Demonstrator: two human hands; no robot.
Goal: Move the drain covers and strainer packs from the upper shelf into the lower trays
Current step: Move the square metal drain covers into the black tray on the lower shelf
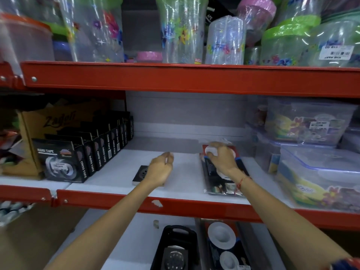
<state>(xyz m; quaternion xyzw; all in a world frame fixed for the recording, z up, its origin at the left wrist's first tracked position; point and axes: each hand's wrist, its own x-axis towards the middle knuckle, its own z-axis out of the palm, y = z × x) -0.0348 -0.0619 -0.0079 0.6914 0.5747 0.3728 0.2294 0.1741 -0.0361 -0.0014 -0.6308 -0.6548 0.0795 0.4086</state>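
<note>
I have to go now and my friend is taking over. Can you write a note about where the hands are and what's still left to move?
Left hand: open, over the square drain cover on the white upper shelf, not gripping it.
Right hand: fingers curled on top of the strainer pack lying on the same shelf; not lifted.
Done: one drain cover sits in the black tray below, and a strainer pack lies in the lower tray beside it.
Left: move the shelf's drain cover and strainer pack down into those trays.
</note>
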